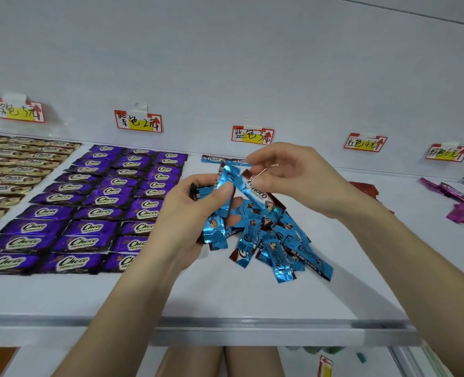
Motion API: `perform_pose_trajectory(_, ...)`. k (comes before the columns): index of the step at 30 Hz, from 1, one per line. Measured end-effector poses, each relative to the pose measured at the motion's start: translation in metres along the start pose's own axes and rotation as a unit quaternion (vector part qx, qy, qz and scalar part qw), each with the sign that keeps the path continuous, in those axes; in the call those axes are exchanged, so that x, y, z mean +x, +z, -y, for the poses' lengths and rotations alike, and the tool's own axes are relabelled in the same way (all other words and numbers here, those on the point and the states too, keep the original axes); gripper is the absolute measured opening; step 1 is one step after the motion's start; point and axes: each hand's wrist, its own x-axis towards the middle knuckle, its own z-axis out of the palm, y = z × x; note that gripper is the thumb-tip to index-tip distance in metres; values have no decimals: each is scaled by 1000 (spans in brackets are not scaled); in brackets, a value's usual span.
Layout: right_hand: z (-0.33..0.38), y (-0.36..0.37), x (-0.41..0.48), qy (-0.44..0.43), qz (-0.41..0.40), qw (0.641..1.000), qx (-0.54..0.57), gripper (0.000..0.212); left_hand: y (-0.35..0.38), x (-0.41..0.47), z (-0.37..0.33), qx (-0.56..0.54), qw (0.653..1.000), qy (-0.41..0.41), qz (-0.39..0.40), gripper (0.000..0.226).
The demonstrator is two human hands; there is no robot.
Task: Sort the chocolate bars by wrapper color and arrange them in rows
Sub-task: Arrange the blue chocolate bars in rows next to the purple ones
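Blue bars point(228, 176) are gripped in the left hand point(187, 213), one bar point(256, 193) pinched by the right hand point(288, 178), above the pile point(279, 254); it should be laid flat, logo up, beside the row point(215, 159) behind the pile.

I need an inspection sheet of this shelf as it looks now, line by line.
Surface: white shelf.
Job's things: purple bars in neat rows; gold bars in rows at left; blue pile loose at centre; red bars and pink bars loose at right.
Clutter: nothing seen.
Hands: left hand grips several blue bars; right hand pinches one bar.
Cables: nothing seen.
Surroundings: price labels on back wall.
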Motion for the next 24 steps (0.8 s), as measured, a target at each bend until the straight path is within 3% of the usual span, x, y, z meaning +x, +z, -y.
perform_pose_trajectory(4,0,12,10,-38,-5,995,-87,25,3,0,1,11,1000,4,18,18)
perform_pose_trajectory(8,-5,16,7,-93,-67,976,-183,15,1,5,1,-3,999,13,-42,9)
perform_pose_trajectory(12,-21,21,6,-180,-54,947,-260,20,0,15,2,-34,996,5,-83,13)
perform_pose_trajectory(19,-49,12,46,-78,-66,980,-169,11,-3,24,10,-74,989,-1,-125,6)
perform_pose_trajectory(24,-79,8,104,-1,-33,969,-245,11,-3,26,11,-89,983,-31,-156,9)
